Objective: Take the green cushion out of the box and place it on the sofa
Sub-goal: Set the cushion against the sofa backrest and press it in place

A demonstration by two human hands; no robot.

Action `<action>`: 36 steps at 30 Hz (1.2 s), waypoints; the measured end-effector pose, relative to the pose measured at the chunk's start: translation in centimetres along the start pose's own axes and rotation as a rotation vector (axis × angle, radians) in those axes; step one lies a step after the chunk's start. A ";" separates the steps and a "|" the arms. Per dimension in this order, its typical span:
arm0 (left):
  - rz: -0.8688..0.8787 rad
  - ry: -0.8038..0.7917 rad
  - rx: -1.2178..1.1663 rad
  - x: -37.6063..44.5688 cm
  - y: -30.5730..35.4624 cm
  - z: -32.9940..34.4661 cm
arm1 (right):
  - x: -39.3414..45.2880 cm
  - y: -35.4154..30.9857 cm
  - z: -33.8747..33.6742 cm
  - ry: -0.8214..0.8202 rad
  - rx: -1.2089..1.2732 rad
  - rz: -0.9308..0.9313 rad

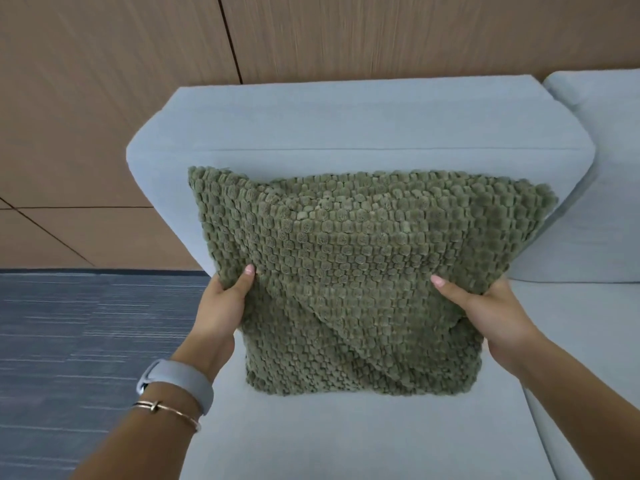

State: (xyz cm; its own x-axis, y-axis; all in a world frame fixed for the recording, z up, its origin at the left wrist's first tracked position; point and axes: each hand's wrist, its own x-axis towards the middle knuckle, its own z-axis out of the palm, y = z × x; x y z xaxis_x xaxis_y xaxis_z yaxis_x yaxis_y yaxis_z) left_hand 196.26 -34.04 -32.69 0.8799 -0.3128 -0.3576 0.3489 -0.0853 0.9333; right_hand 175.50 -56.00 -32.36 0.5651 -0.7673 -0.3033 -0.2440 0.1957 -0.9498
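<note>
Bare sofa seat [346, 438] lies open before cushion [363, 265].

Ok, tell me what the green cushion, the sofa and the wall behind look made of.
Green cushion: soft plush fabric, likely chenille, judging by its rows of raised fuzzy nubs; matte. Sofa: pale grey-blue upholstery, a fine flat weave with a stitched seam. Wall: wood or wood-look panels, with streaky grain and dark joints between them.

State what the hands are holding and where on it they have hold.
Both hold the green cushion: the left hand has its grip on the left edge, the right hand on the right edge, thumbs on the front face.
</note>
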 end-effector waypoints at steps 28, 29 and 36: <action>0.079 0.056 -0.310 2.2 7.3 -1.1 | 1.0 -8.0 1.5 0.091 0.392 -0.002; 0.094 0.055 -0.332 2.2 7.4 -1.4 | 1.2 -8.3 1.7 0.111 0.388 -0.025; 0.163 0.108 -0.195 2.9 7.0 -0.3 | 1.9 -7.7 1.7 0.278 0.374 -0.054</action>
State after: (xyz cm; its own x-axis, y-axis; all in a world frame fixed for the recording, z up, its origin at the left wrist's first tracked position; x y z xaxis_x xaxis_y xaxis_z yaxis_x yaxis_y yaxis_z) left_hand 201.37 -35.31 -27.26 0.9553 -0.2035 -0.2144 0.2460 0.1452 0.9583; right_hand 179.76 -57.94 -25.77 0.3239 -0.9070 -0.2691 0.1100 0.3186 -0.9415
